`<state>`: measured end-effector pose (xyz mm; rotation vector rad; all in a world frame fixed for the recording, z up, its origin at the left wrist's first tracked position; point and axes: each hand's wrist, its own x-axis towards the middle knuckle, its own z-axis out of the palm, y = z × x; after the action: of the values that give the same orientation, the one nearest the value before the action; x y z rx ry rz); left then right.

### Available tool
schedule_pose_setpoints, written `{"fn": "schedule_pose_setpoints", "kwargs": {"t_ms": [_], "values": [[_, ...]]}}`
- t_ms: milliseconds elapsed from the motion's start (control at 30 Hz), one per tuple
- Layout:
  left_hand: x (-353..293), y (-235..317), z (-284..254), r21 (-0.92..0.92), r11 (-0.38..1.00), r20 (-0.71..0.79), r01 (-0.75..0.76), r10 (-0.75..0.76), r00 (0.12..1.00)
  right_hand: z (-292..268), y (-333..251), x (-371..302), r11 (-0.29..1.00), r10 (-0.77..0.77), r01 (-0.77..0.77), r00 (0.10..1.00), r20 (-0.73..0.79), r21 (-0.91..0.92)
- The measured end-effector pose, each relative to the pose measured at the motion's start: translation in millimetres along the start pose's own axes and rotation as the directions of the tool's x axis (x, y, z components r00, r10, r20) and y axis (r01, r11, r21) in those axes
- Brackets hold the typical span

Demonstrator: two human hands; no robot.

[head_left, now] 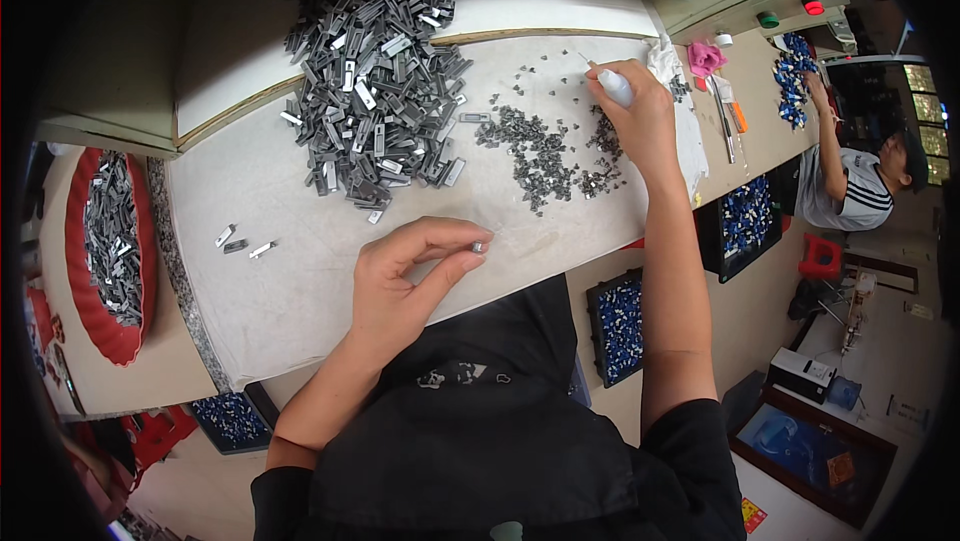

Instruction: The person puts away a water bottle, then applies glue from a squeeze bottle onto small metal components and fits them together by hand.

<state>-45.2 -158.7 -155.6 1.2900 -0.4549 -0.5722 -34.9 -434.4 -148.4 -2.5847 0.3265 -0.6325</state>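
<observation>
My left hand (pixel 400 281) is closed in a pinch near the table's front edge, a small silvery metal part (pixel 479 247) between thumb and fingertips. My right hand (pixel 645 126) is wrapped round a small white squeeze bottle (pixel 616 89), whose thin needle tip points up and to the left. Below and left of that bottle, many tiny dark metal pieces (pixel 540 156) lie scattered over the white table top (pixel 280 291). Beyond my left hand rises a large heap of grey, slotted rectangular metal pieces (pixel 375 101). One such piece (pixel 475 117) lies apart between heap and tiny pieces.
Several loose metal pieces (pixel 235 243) lie at the left. A red scalloped tray (pixel 78 231) holds more of them. At the right are a pink cloth (pixel 706 58), an orange-handled tool (pixel 738 116) and crates of blue parts (pixel 617 326). Another person (pixel 860 181) works there.
</observation>
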Motion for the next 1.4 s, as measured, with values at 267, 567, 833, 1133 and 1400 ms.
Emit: {"fn": "schedule_pose_setpoints", "kwargs": {"t_ms": [267,567,833,1133,1400], "values": [[0,-2,0,-0.018,1.000,0.022,0.011,-0.011,1.000,1,3,9,0.996,-0.018,0.029,0.991,0.133,-0.083],[1,-5,0,0.039,0.990,-0.023,-0.134,0.135,0.991,-14,-69,-50,0.544,0.263,-0.398,0.917,0.299,0.739],[3,-1,3,0.127,0.968,0.066,-0.217,0.210,0.975,21,-115,-100,0.076,0.358,-0.448,0.846,0.394,0.891],[0,2,2,0.093,0.974,0.087,-0.205,0.197,0.976,31,-127,-104,0.161,0.460,-0.362,0.851,0.255,0.918],[0,-2,-2,-0.123,0.988,0.175,-0.098,0.119,0.977,39,-128,-108,0.328,0.491,-0.269,0.868,0.080,0.905]]}}
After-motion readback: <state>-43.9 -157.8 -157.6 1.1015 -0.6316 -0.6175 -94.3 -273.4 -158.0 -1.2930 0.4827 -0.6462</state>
